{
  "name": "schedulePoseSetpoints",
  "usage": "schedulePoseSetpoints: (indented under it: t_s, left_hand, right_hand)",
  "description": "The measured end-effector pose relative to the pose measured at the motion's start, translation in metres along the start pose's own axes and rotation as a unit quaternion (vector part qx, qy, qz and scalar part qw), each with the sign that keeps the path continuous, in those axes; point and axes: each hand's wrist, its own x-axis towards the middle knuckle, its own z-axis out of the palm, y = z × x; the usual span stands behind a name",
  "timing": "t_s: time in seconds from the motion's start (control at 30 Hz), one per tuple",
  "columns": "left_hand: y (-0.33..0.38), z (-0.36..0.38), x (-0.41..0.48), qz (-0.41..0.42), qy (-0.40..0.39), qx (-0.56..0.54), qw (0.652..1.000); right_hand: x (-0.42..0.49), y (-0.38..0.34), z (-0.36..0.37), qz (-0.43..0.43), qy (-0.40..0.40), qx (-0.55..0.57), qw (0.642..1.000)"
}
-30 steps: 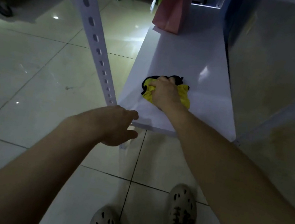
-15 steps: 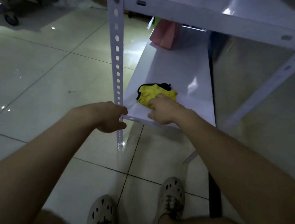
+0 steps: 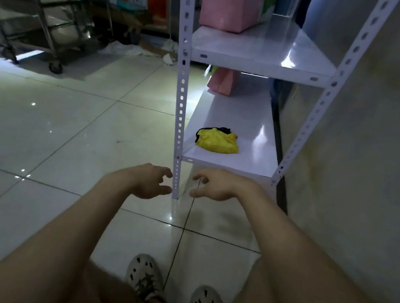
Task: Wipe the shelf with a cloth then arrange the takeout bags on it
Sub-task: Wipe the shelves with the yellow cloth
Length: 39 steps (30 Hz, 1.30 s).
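Left grip (image 3: 149, 181) & right grip (image 3: 217, 184) loose, empty. Cloth (image 3: 217, 141) on shelf (image 3: 237, 113) prob soft, light; I'd pinch its bunched top.

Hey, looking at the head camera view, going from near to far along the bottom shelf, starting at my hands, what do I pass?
left hand and right hand, level with each other → front edge of the bottom shelf → yellow cloth → pink bag at the far end

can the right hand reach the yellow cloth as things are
Probably yes: the right hand hangs open before the lower shelf, and the yellow cloth lies near its front edge with nothing between.
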Motion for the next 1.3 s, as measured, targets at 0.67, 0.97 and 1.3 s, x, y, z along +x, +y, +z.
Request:
schedulePoseSetpoints:
  t_s: [0.67,0.97,1.3]
  left_hand:
    - [-0.163,0.041,-0.012,-0.072,-0.014,-0.014,0.997]
    - [-0.205,0.055,-0.024,-0.119,-0.106,-0.134,0.978]
    - [-0.217,-0.199,-0.157,-0.140,-0.143,-0.104,0.974]
  right_hand:
    - [0.152,-0.087,0.076,-0.126,-0.043,-0.051,0.990]
    - [0.172,-0.104,0.064,-0.075,-0.128,0.026,0.989]
    - [0.083,-0.260,-0.140,-0.043,-0.188,0.024,0.981]
